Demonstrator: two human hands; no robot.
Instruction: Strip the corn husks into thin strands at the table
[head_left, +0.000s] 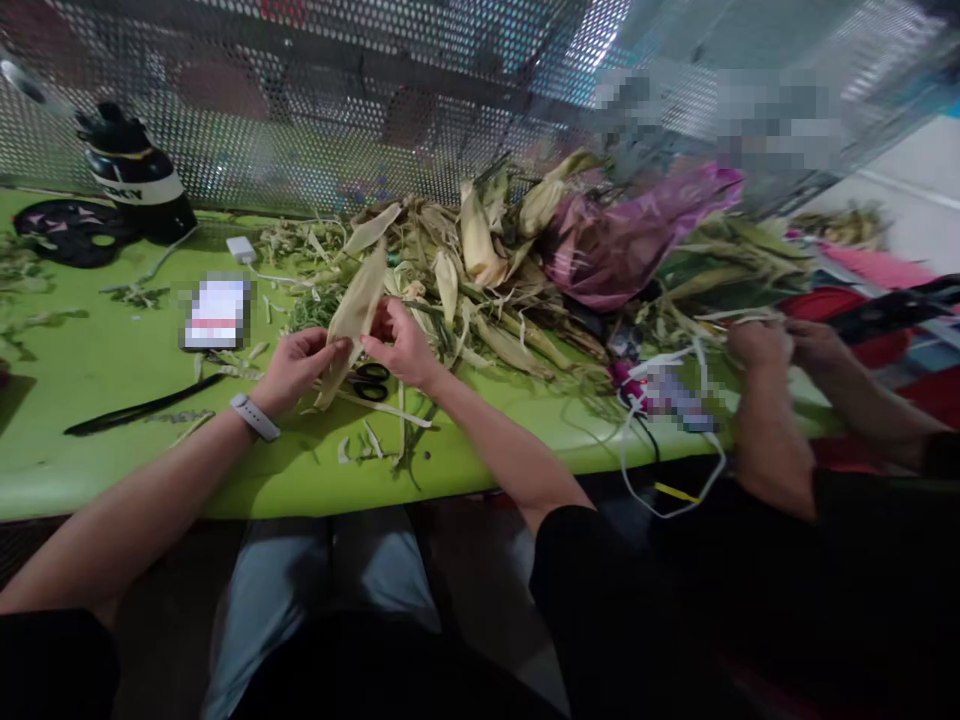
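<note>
A pale, dry corn husk (pixel 358 300) is stretched upright between my two hands above the green table (pixel 285 485). My left hand (pixel 300 365), with a white band at the wrist, pinches its lower left side between thumb and fingers. On the other edge, my right hand (pixel 400 345) grips the husk with thumb and bent fingers. Black-handled scissors (pixel 370 382) lie just below, partly covered by the husk. Behind my hands spreads a heap of corn husks (pixel 517 345), with thin green and pale strips around it.
A phone (pixel 217 312) lies at left, near a black strap (pixel 146 405) and a white charger (pixel 241 249). A black bottle (pixel 139 180) stands at the back left. Pink plastic wrapping (pixel 619 245) rests on the heap. At right, a co-worker's hands (pixel 780 345) work beside white cables (pixel 626 455).
</note>
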